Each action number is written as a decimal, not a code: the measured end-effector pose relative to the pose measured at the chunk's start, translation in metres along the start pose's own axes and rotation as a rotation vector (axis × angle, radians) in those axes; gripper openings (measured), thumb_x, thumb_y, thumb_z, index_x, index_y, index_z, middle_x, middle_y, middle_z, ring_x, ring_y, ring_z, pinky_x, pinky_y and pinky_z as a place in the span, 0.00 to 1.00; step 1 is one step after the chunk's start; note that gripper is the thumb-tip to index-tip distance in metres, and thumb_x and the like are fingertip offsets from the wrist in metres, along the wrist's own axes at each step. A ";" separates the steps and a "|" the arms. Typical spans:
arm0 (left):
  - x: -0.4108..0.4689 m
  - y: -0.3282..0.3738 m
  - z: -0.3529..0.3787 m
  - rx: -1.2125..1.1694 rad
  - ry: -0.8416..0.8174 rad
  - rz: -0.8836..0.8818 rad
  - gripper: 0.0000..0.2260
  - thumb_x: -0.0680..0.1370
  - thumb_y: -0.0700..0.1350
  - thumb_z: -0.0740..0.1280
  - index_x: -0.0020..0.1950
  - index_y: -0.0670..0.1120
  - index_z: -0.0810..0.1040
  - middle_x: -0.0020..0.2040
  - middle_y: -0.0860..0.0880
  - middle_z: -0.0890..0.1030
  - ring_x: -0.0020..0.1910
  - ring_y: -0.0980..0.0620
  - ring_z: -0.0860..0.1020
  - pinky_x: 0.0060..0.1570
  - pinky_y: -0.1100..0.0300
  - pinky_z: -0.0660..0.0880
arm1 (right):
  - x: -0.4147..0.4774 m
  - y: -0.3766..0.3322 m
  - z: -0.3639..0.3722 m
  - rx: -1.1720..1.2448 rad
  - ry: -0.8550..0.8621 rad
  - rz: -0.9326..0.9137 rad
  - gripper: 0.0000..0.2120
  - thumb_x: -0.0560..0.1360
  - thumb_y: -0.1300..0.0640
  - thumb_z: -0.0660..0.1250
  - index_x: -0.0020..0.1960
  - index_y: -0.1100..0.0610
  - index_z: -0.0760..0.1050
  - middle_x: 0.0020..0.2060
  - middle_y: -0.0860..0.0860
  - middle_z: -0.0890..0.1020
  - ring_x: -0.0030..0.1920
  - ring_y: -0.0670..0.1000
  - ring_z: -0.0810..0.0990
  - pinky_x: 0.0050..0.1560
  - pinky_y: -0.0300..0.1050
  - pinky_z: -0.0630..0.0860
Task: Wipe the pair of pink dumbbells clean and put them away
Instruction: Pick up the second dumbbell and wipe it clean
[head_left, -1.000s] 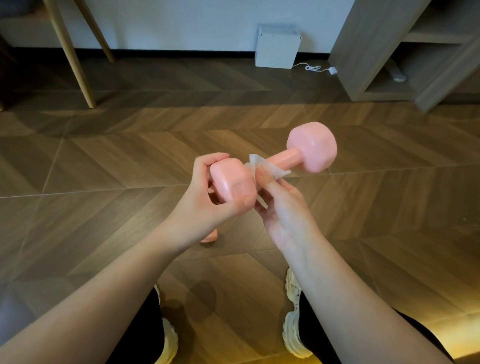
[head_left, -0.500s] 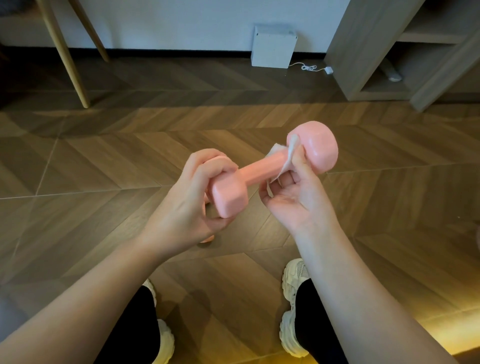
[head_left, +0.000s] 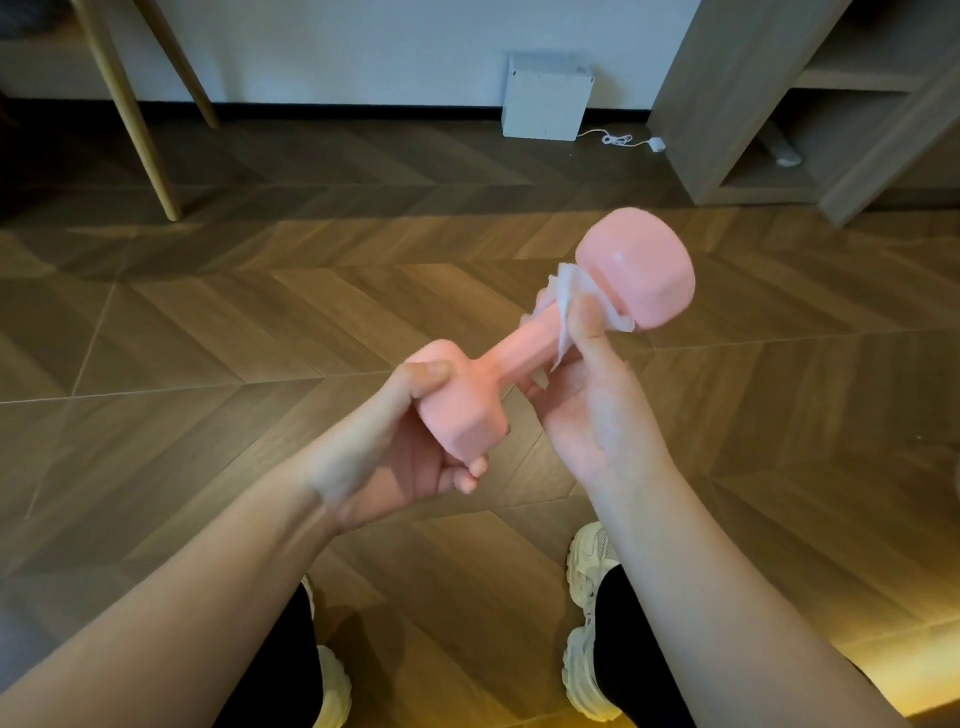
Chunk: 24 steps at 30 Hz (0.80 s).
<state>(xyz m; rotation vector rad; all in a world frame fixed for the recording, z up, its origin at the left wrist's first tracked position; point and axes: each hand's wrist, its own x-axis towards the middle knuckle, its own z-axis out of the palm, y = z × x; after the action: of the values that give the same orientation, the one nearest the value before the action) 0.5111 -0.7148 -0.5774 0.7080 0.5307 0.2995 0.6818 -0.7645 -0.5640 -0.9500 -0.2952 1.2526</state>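
Herringbone wood floor (head_left: 260, 322), white wall (head_left: 337, 47), wooden shelving (head_left: 727, 104).

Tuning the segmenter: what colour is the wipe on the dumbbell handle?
The wipe is white, against the pink dumbbell; head view.

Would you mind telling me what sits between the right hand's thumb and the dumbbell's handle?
A white wipe, wrapped round the handle of the pink dumbbell and pressed on by the right hand; the head view shows it.

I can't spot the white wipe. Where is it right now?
Head view, right of centre: the white wipe sits on the handle of the pink dumbbell, against its far head, pinched by the right hand.
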 end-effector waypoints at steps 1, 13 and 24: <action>0.000 0.001 -0.001 -0.051 -0.048 -0.016 0.34 0.69 0.55 0.70 0.72 0.41 0.71 0.45 0.39 0.77 0.34 0.46 0.75 0.35 0.56 0.75 | -0.002 0.004 0.002 -0.051 -0.009 0.010 0.25 0.68 0.47 0.72 0.64 0.51 0.77 0.52 0.48 0.83 0.54 0.47 0.80 0.57 0.48 0.76; -0.004 0.007 -0.001 -0.075 -0.120 -0.030 0.37 0.67 0.59 0.75 0.70 0.40 0.72 0.46 0.37 0.77 0.33 0.46 0.75 0.33 0.56 0.76 | -0.002 -0.010 -0.001 -0.098 -0.019 -0.089 0.29 0.64 0.48 0.77 0.63 0.55 0.77 0.53 0.54 0.79 0.55 0.52 0.79 0.58 0.49 0.77; -0.001 0.005 0.003 -0.147 -0.180 0.031 0.33 0.74 0.61 0.66 0.70 0.39 0.71 0.46 0.40 0.76 0.32 0.48 0.74 0.35 0.57 0.71 | -0.017 0.006 0.017 -0.351 0.033 -0.060 0.20 0.52 0.44 0.82 0.41 0.49 0.86 0.42 0.46 0.85 0.47 0.44 0.81 0.53 0.41 0.76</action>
<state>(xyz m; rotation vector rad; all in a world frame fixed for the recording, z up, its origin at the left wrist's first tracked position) 0.5116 -0.7131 -0.5718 0.5940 0.3231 0.2971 0.6612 -0.7724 -0.5529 -1.2501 -0.5253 1.1494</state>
